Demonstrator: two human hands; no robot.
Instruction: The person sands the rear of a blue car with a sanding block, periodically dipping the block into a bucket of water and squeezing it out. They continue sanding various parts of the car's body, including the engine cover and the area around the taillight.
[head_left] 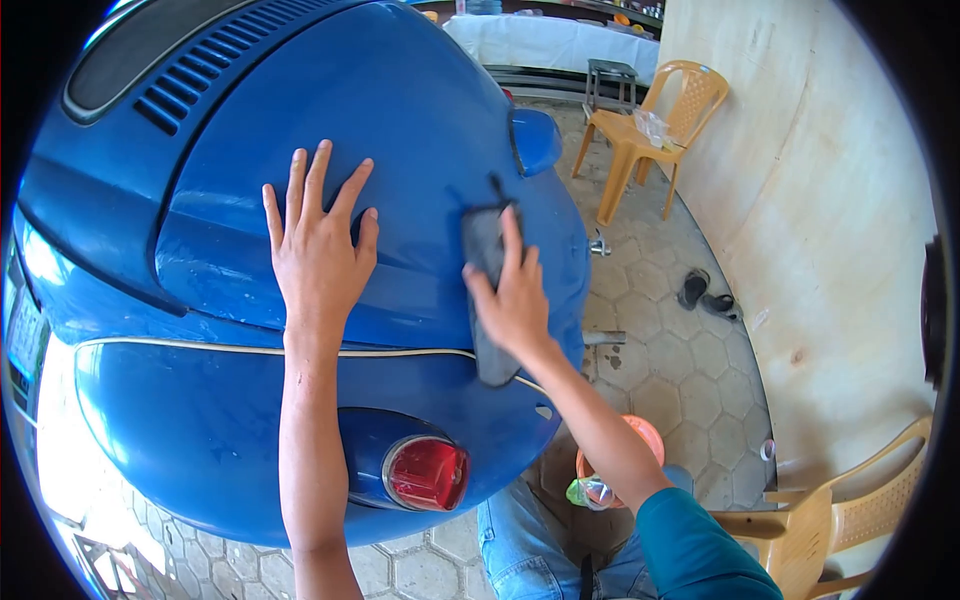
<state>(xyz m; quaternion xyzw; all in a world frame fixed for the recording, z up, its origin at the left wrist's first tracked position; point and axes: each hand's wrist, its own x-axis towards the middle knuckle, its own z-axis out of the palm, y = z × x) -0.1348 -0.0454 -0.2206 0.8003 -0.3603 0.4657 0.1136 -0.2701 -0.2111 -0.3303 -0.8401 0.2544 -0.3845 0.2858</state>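
My left hand (322,245) lies flat with its fingers spread on the blue rear lid of a car (400,110). To its right, my right hand (512,300) grips a long dark grey pad (487,245) with a black strap end at its top. The pad rests against the blue bodywork near the lower edge of the lid. Below both hands are a cream trim strip (230,346) and a red tail light (428,473) on the fender.
An orange bucket (647,432) with a plastic packet stands below my right forearm. Tan plastic chairs (640,140) are at the upper right and lower right. Black sandals (694,288) lie on the paving by the pale wall (810,230). A chrome tailpipe (603,338) sticks out.
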